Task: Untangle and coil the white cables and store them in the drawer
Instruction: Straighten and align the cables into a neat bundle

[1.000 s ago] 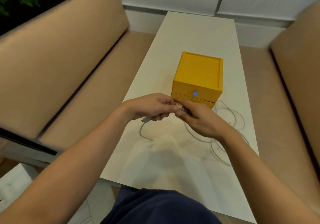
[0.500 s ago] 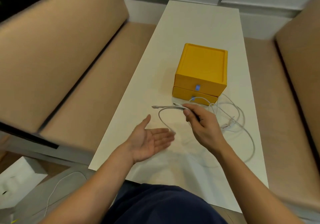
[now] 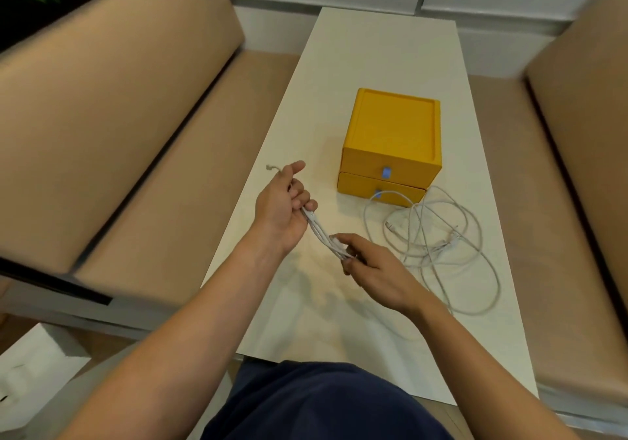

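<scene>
Head view: left hand point(image 3: 282, 208) curls round one end of a folded cable point(image 3: 323, 232), right hand point(image 3: 377, 269) pinches the other, holding it taut, I'd guess to size the coil, while the tangle point(image 3: 438, 235) lies beside the shut drawers point(image 3: 380, 193).

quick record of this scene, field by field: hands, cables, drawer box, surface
left hand: grips one end of the folded cable
right hand: pinches its other end
folded cable: several white strands stretched between the hands, above the table
loose cables: tangled white heap on the table, right of the hands, in front of the drawer box
drawer box: yellow, two drawers, both look closed
table: white, long
</scene>
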`<state>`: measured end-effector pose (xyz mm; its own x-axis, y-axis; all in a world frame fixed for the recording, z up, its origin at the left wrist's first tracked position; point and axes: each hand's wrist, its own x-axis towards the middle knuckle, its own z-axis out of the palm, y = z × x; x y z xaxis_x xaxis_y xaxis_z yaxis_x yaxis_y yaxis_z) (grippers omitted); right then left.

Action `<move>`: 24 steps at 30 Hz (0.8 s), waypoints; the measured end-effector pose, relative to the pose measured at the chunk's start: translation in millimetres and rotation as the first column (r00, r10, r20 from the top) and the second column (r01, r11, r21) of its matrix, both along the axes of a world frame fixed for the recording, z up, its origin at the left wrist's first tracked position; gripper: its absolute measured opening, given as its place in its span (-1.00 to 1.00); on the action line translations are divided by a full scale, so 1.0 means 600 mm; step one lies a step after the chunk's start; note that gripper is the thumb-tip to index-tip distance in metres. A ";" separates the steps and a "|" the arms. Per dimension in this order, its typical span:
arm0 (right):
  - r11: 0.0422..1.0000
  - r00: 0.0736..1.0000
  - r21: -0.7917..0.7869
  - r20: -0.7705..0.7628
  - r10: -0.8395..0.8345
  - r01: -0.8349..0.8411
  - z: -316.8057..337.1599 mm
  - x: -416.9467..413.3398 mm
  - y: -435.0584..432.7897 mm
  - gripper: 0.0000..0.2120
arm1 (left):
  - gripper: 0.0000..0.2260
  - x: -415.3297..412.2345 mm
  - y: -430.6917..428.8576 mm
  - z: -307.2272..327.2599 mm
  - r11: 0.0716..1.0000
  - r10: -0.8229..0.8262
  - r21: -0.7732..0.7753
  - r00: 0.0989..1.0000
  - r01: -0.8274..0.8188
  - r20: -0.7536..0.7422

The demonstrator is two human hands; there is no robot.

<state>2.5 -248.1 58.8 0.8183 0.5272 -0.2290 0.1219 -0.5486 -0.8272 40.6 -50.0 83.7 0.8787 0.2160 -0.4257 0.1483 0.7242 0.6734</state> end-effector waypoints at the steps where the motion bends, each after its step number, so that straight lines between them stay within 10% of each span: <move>1: 1.000 0.999 0.005 -0.029 0.028 -0.028 0.003 0.001 0.005 -0.61 | -0.70 0.000 0.000 0.007 1.000 -0.014 0.017 1.000 0.013 0.028; 13: 0.946 0.949 0.240 -0.281 -0.146 0.217 -0.011 -0.003 -0.008 -0.76 | -0.79 0.016 0.075 0.070 0.975 0.218 0.007 0.971 -0.220 0.093; 24: 0.665 0.711 0.454 -0.683 -0.169 0.594 0.018 0.002 0.018 -0.86 | -0.80 -0.020 0.078 0.111 0.959 0.149 -0.273 0.951 -0.072 0.271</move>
